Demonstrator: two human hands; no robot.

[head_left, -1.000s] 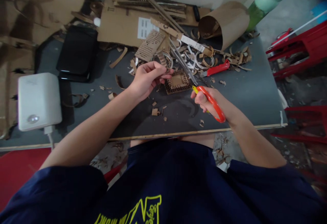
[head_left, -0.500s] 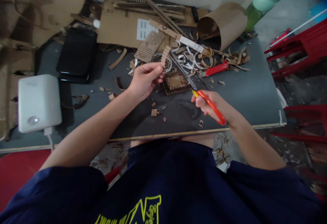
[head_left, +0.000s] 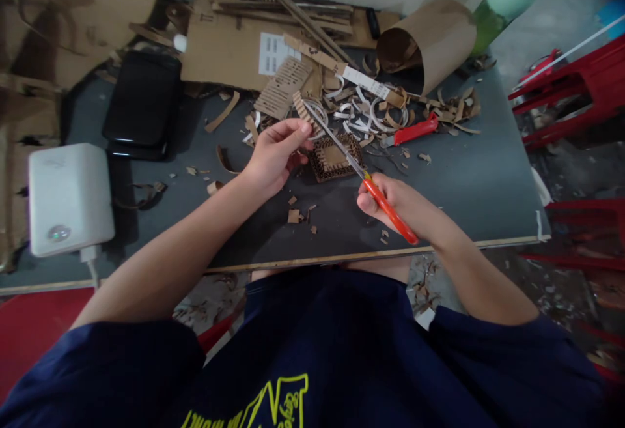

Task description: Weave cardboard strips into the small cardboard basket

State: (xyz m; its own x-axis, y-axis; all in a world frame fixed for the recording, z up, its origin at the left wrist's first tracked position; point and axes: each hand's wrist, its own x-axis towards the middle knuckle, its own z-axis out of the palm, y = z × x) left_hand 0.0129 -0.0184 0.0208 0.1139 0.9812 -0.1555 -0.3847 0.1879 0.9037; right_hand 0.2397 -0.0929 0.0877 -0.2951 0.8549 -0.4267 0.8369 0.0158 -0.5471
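Between thumb and fingers, my left hand (head_left: 279, 152) pinches a short strip of corrugated cardboard (head_left: 303, 110), its ridged end sticking up and curving left. My right hand (head_left: 398, 200) grips a pair of scissors (head_left: 388, 212) with orange handles. Their blades point up and left, and the tips lie beside the strip; I cannot tell whether they touch it. Below the blades, a small rectangular frame of corrugated cardboard (head_left: 336, 171) rests on the table, partly covered by the scissors and my left fingers. A ridged cardboard piece (head_left: 282, 89) lies just beyond my left hand.
A red utility knife (head_left: 415, 129) lies right of the cardboard scraps. A rolled cardboard tube (head_left: 439, 43) and a green bottle (head_left: 508, 4) stand at the back right. On the left are a black case (head_left: 141, 99) and a white power bank (head_left: 71, 200) with a cable.
The scissors have swung left, and their blades have come closer together beside the strip. The strip in my left hand now leans left instead of right.
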